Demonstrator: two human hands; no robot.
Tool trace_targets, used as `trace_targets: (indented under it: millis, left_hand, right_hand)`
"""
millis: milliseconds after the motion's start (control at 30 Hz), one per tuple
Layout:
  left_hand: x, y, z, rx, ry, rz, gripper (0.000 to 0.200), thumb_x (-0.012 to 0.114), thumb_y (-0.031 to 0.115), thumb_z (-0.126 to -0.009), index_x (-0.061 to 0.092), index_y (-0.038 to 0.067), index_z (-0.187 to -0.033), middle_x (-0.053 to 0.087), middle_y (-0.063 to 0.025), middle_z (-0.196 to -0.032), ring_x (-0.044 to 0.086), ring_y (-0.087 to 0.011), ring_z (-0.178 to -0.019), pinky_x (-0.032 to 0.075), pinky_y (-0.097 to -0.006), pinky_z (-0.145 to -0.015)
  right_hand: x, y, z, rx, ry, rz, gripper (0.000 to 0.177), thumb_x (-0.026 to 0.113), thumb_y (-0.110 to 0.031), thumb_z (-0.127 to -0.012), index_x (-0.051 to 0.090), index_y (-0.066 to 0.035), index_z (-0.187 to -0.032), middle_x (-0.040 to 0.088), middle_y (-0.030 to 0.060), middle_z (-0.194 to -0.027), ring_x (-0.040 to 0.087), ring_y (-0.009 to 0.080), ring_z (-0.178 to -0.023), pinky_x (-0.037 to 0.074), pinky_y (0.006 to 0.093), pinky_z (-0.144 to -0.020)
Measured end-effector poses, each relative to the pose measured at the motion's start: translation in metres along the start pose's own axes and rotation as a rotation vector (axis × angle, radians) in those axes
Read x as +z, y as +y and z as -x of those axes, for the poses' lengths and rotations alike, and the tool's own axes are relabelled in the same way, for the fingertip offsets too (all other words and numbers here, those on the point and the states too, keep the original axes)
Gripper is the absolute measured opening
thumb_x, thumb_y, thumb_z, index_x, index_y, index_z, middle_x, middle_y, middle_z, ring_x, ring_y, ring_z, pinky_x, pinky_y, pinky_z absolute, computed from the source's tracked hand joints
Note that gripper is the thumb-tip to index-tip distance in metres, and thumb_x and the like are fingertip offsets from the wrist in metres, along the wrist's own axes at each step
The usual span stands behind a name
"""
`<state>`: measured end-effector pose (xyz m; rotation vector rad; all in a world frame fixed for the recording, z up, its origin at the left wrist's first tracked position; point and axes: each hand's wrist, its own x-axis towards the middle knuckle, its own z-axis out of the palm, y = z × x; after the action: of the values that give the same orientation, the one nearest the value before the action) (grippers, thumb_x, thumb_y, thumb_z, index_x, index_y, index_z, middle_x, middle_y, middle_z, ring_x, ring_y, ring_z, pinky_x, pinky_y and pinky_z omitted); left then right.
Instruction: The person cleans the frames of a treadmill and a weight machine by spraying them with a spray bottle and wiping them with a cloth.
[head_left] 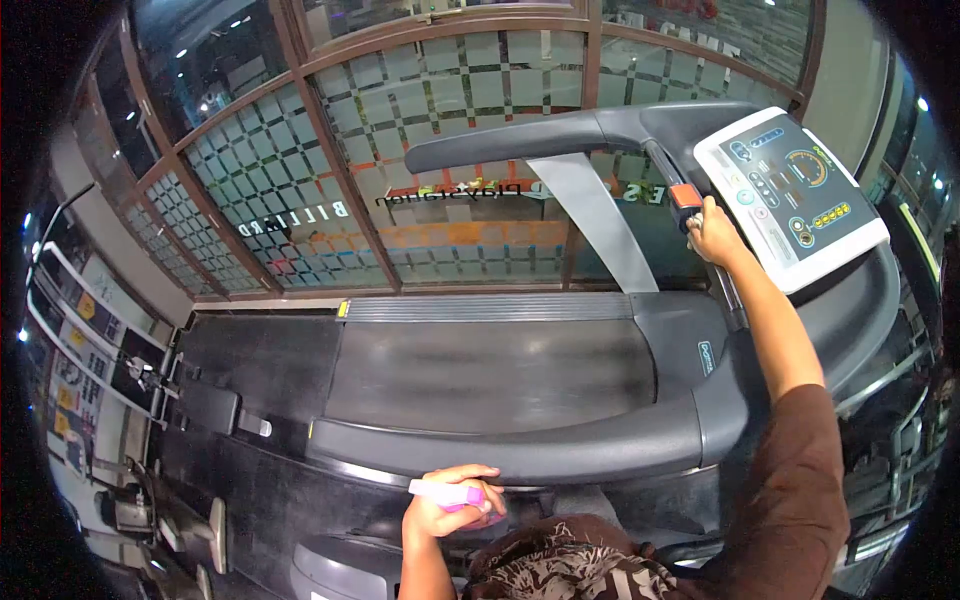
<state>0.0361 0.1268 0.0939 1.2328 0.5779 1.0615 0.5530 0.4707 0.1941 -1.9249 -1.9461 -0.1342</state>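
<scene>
Low in the view, my left hand (428, 517) is wrapped round a spray bottle (450, 494) with a white and pink head; most of its body is hidden by my fingers. My right hand (716, 238) reaches forward to the treadmill's front crossbar (664, 165), just left of the white-framed console (775, 200). Its fingers are curled at the bar, right below an orange-red piece (686, 195). Something dark shows under those fingers, but I cannot tell what it is. The treadmill's long grey handrail (500, 145) runs off to the left.
The treadmill's running belt (490, 375) lies below, with a side rail (500, 450) nearest me. Behind it stand framed glass panels (440, 100) with lettering. More gym equipment (215, 412) is at the left, over a dark floor (250, 350).
</scene>
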Motion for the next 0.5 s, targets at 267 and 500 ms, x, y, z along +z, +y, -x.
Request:
trace_targets:
  millis: [267, 500]
  left_hand:
    - [0.005, 0.003, 0.001, -0.02, -0.006, 0.021, 0.047, 0.067, 0.001, -0.084, 0.053, -0.008, -0.128, 0.072, -0.0156, -0.083, 0.072, -0.0272, -0.087, 0.053, -0.0466, -0.096]
    - [0.007, -0.007, 0.009, 0.01, 0.022, -0.017, 0.045, 0.065, 0.001, -0.086, 0.053, -0.007, -0.128, 0.073, -0.0138, -0.087, 0.071, -0.0249, -0.089, 0.052, -0.0437, -0.097]
  right_hand:
    - [-0.013, -0.028, 0.032, 0.112, -0.084, 0.247, 0.061, 0.071, -0.026, -0.083, 0.038, -0.009, -0.131, 0.05, 0.0274, -0.125, 0.056, 0.0497, -0.113, 0.05, 0.0571, -0.092]
    - [-0.069, -0.069, 0.109, 0.155, -0.42, 0.453, 0.061, 0.071, -0.028, -0.082, 0.041, -0.008, -0.131, 0.054, 0.0277, -0.126, 0.06, 0.0497, -0.112, 0.053, 0.053, -0.092]
